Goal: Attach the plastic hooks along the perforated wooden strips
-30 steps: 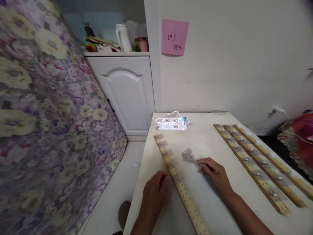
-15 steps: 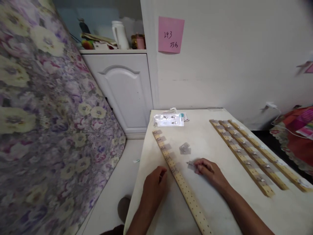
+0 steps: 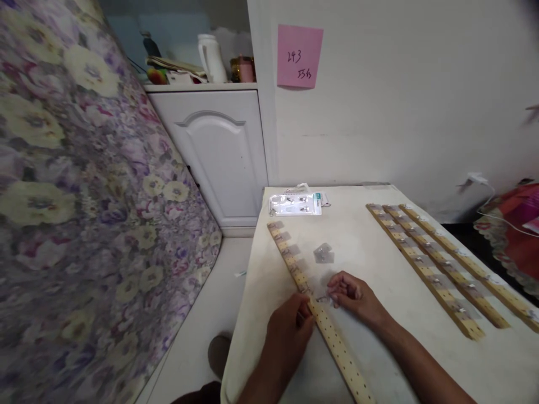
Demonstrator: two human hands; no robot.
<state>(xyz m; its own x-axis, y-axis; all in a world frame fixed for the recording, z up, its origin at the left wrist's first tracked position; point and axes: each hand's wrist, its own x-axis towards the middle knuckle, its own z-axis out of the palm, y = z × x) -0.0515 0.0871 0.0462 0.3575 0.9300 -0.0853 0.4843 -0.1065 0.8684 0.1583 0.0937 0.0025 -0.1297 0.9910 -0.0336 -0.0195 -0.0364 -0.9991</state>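
A long perforated wooden strip lies slantwise on the white table, with small clear hooks fixed along its far part. My left hand rests curled against the strip's left edge, fingers touching it. My right hand pinches a small clear hook piece right at the strip, beside my left fingers. Another clear hook piece lies loose on the table just beyond.
Three more wooden strips with hooks lie side by side at the right. A clear blister pack sits at the table's far edge. A flowered mattress leans at the left; a white cabinet and a pink note stand behind.
My right hand has carried the small clear piece left and nearer, up to the strip. My left hand has slid right to touch the strip's edge.
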